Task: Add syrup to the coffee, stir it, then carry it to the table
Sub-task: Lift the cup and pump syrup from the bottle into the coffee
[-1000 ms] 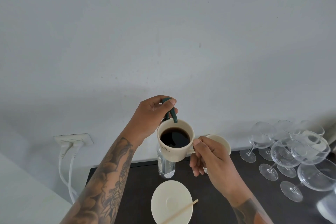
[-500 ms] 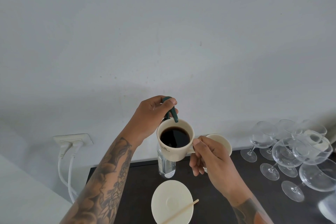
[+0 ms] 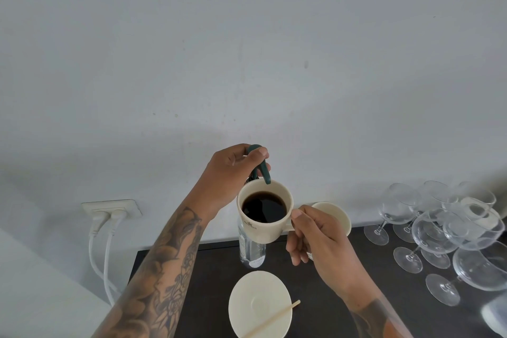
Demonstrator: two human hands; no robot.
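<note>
Above saucer (image 3: pixel 260 304), R hand (image 3: pixel 321 244) fingers grip cup (image 3: pixel 264 211), logo unreadable; L hand (image 3: pixel 233 170) presses pump (image 3: pixel 260 164), prob.

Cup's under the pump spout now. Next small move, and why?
Probably press the green pump head down with the left hand: its spout sits over the coffee cup, held by the right hand. The stir stick lies unused on the saucer.

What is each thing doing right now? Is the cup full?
Coffee cup: held up off the counter, holds dark coffee.
Right hand: grip shut on the cup's handle.
Left hand: pressing the green pump over the cup.
Syrup bottle: upright behind the cup.
Saucer: empty of cup, wooden stirrer lying across it.
Wine glasses: empty, upright.
Plugs: in the socket.
</note>
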